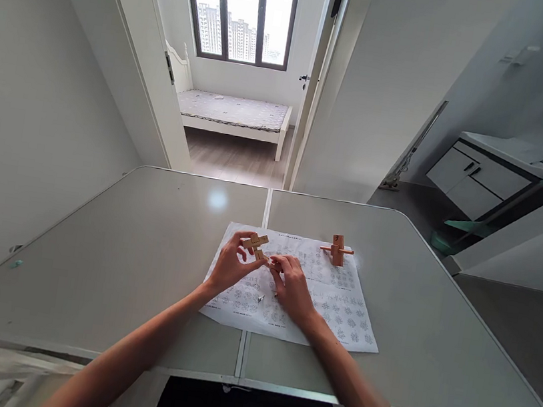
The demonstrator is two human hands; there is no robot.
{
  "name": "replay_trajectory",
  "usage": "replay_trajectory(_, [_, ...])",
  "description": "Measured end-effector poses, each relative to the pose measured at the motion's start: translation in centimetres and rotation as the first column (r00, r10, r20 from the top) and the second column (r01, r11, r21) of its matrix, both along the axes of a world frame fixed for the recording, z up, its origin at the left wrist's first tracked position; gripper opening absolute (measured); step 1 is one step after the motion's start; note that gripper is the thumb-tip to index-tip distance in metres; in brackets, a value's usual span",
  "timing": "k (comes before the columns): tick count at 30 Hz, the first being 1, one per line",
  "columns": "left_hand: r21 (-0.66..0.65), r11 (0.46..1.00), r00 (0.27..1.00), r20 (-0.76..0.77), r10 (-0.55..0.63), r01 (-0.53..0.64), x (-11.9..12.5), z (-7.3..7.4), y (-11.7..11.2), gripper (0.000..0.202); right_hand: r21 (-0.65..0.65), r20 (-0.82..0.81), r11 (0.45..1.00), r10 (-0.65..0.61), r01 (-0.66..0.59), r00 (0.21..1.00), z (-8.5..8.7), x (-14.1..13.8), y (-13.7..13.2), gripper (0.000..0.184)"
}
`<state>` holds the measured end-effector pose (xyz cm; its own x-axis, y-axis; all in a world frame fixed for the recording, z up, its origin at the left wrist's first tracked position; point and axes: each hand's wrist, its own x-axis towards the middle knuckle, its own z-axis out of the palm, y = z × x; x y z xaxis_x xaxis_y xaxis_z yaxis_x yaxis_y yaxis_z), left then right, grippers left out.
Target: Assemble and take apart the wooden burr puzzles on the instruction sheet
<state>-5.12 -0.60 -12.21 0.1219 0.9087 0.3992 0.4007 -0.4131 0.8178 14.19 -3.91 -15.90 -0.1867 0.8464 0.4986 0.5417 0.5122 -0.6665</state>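
My left hand (233,262) holds a few joined, notched wooden puzzle pieces (256,242) above a printed paper sheet. Close beside it, my right hand (293,287) has its fingers pinched together at the lower end of these pieces. What lies between those fingertips is too small to tell. Under the hands, the white sheet (356,320) shows rows of small line diagrams. On its upper right part stands a reddish-brown wooden cross-shaped puzzle (337,250) with a thin bar through it. A tiny shiny object (261,298) rests on the paper below my hands.
The grey-green table (92,259) has a light rim and a seam (241,354) down its middle. Behind it, a doorway leads to a bed (234,111) under a window. To the right is a washbasin cabinet (477,178).
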Motion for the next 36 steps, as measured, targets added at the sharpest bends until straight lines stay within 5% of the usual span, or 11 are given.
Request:
replay_trajectory(10, [0.145,0.988,0.987,-0.155,-0.028,0.051,0.0,-0.7,-0.1,0.056,0.015,-0.105,0.998,-0.065,0.066,0.992,0.6,0.3,0.1,0.02])
replay_trajectory(36, [0.205,0.966,0.959,-0.264,-0.1,0.157,0.1,-0.6,-0.5,0.053,0.148,-0.129,0.988,-0.017,0.036,0.991,1.3,0.4,-0.5,0.019])
